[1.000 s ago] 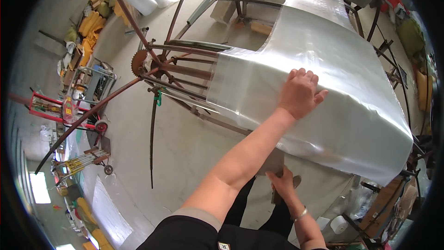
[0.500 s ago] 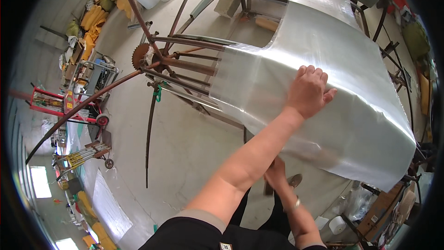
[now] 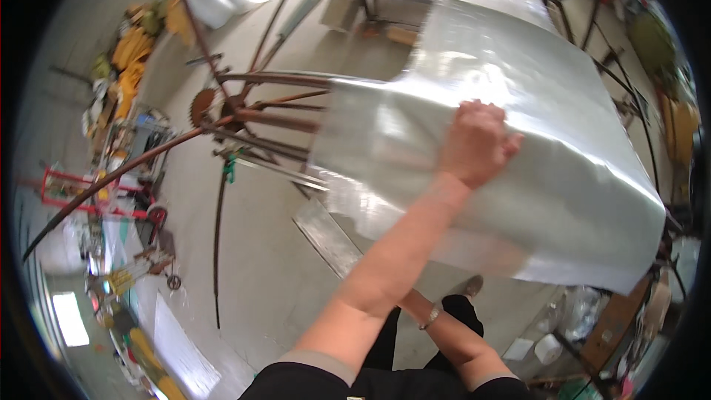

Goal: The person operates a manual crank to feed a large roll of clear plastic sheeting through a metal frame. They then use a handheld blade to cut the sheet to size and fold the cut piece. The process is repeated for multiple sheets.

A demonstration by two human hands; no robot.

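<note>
A shiny, translucent silvery-grey sheet (image 3: 548, 178) drapes over a rusty metal frame with bars. My left hand (image 3: 478, 147) presses on top of the sheet with fingers curled into a loose fist. Whatever may be inside them is hidden. My right hand (image 3: 412, 302) is low beneath my left forearm, which covers its fingers; a bracelet or watch circles the wrist. A flat metal-looking strip (image 3: 326, 235) slants out from behind my left forearm, left of the sheet's near edge. Whether my right hand holds it is hidden.
To the left, a rusty spoked reel (image 3: 235, 110) with a toothed wheel (image 3: 201, 107) has long curved arms reaching over the floor. A red hand cart (image 3: 67, 192) and yellow bundles (image 3: 132, 52) line the left wall. Plastic scraps and a cardboard piece (image 3: 615, 326) lie right.
The view has shifted, so the frame and reel appear farther left. The flat strip now shows left of my forearm. My right hand has moved left, behind my left forearm. My left hand stays on the sheet.
</note>
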